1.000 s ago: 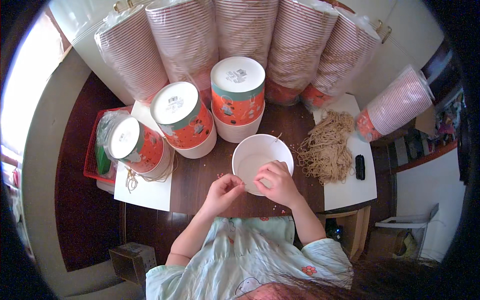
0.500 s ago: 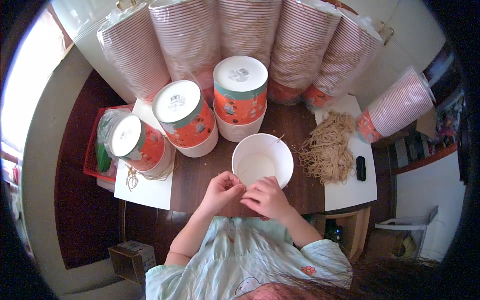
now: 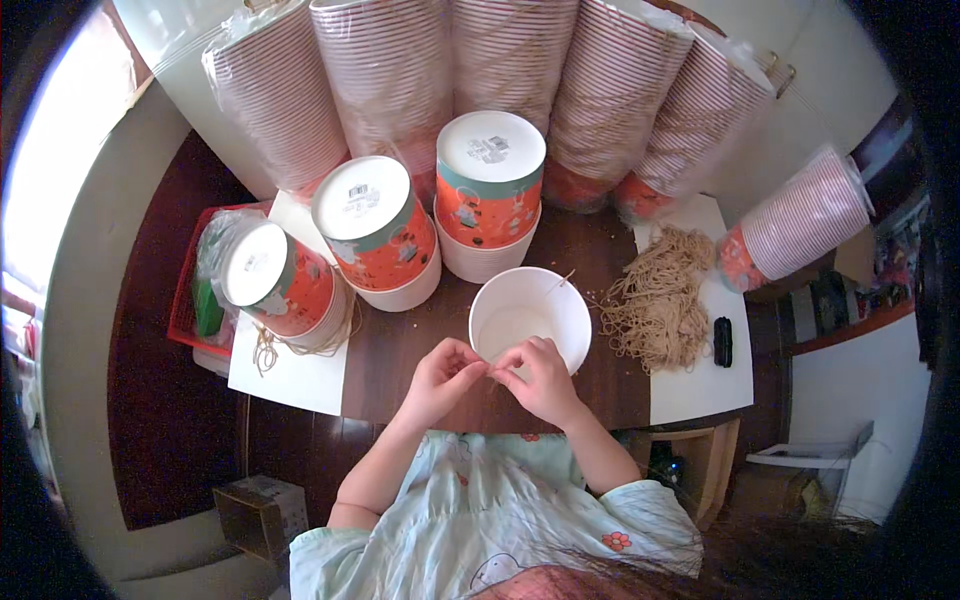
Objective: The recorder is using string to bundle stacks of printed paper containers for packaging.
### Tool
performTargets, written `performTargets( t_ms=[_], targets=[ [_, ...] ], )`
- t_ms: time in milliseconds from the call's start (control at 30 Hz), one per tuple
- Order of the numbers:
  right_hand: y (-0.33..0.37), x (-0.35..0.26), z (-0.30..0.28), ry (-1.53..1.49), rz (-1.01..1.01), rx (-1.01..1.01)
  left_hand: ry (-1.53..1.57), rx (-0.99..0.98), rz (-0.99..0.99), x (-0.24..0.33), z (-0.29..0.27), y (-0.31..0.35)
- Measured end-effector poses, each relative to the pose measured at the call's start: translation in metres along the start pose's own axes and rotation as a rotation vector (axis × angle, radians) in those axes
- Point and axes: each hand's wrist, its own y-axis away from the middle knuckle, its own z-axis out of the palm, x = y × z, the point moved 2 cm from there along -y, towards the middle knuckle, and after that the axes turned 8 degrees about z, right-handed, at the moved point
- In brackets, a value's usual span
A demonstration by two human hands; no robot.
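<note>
An upright white paper bucket (image 3: 561,318) stands near the table's front edge, its open mouth toward me. A short piece of tan cord (image 3: 568,277) sticks up at its far rim. My left hand (image 3: 443,382) and my right hand (image 3: 540,382) meet at the bucket's near rim. Thumb and fingers of both are pinched together, fingertips almost touching. Whatever thin thing lies between them is too small to make out. My right hand covers part of the near rim. To the right of the bucket lies a tangled pile of tan cord (image 3: 660,300).
Upside-down orange printed buckets (image 3: 385,245) stand stacked at the left and back. Tall plastic-wrapped bucket stacks (image 3: 390,85) line the far side, and another wrapped stack (image 3: 800,220) leans at the right. A black bundle (image 3: 722,342) lies by the cord. A red basket (image 3: 178,318) is at far left.
My right hand has turned, its fingers now drawn up into a pinch against my left fingertips. The left hand stays nearly in place. The view has shifted slightly.
</note>
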Motion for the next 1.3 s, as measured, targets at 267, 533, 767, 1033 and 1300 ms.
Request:
performTargets(
  t_ms=[267,533,767,1033,1300],
  targets=[
    [-0.003,0.007,0.003,-0.173,0.229,-0.043,-0.777,0.092,0.305,-0.005,0.01,0.021],
    [-0.004,0.003,-0.001,-0.218,0.252,-0.081,-1.037,0.121,0.486,-0.009,0.013,0.023],
    [0.001,0.01,0.002,-0.253,0.314,-0.129,-0.883,0.137,0.586,0.0,0.014,0.017],
    [-0.001,0.009,0.001,-0.287,0.313,-0.119,-0.69,0.151,0.429,-0.003,0.018,0.013],
    [0.0,0.011,0.002,-0.318,0.318,-0.103,-0.652,0.172,0.374,-0.007,0.019,0.013]
  ],
)
